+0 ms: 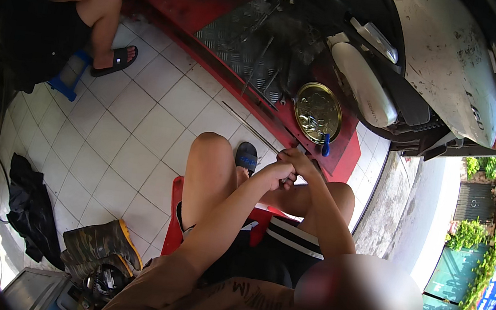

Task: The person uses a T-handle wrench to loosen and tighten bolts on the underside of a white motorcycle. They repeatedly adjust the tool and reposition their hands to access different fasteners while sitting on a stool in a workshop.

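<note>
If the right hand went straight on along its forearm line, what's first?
Likely the side of the red platform, ahead of the right hand; depth is unclear in this view.

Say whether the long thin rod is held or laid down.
Held: the rod runs into the right hand, with the left hand closed beside it. I cannot tell whether the far end touches anything.
</note>
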Demonstrator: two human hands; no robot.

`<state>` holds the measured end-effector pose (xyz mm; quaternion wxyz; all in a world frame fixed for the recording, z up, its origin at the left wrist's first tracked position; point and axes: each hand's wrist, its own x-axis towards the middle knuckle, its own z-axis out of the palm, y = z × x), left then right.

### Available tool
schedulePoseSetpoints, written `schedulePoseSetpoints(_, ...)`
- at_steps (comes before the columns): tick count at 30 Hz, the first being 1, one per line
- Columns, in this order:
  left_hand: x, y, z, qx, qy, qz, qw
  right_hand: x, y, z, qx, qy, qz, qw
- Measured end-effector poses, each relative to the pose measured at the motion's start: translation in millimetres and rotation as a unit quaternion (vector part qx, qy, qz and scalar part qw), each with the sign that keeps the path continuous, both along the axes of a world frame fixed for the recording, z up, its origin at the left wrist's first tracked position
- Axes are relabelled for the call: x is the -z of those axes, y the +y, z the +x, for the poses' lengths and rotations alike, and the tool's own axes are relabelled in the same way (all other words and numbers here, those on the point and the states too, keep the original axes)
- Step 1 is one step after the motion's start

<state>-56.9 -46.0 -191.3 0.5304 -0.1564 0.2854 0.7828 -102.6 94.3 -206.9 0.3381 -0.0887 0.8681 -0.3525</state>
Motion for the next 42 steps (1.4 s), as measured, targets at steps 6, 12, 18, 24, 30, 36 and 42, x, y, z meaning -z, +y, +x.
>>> schedulePoseSetpoints(6, -4.3, -8.7, -7.8, 0.085, 0.088, 0.06, 0.991, -23.5, 4.3, 13.8, -0.019, 0.107, 0.031, 0.994)
schedulePoseSetpoints(12, -27.0, -28.4, 0.3, 0.17, 0.333, 0.017, 0.927, -66.7, 14.8, 36.2, -0.04, 0.118, 0.041, 0.991)
schedulePoseSetpoints(18, -36.5, -61.8, 2.8, 0.038, 0.259, 0.078, 0.962, -132.4, 7.4, 76.0, 0.183, -0.004, -0.098, 0.978)
schedulePoseSetpoints(24, -0.9, -67.3, 17.8, -0.197, 0.207, -0.19, 0.939, -197.9, 7.7, 140.3, 0.141, 0.055, -0.286, 0.946)
schedulePoseSetpoints(30, 5.1, -63.4, 26.6, -0.157, 0.233, -0.273, 0.92, -206.0, 17.4, 198.1, 0.127, -0.048, -0.466, 0.874)
schedulePoseSetpoints(36, 4.5, -51.7, 41.2, -0.123, 0.274, -0.298, 0.906, -226.2, 2.9, 217.3, 0.156, -0.116, -0.494, 0.847)
schedulePoseSetpoints(42, 0.2, -53.5, 42.6, -0.146, 0.313, -0.268, 0.9, -209.5, 4.5, 179.1, 0.168, -0.211, -0.555, 0.787)
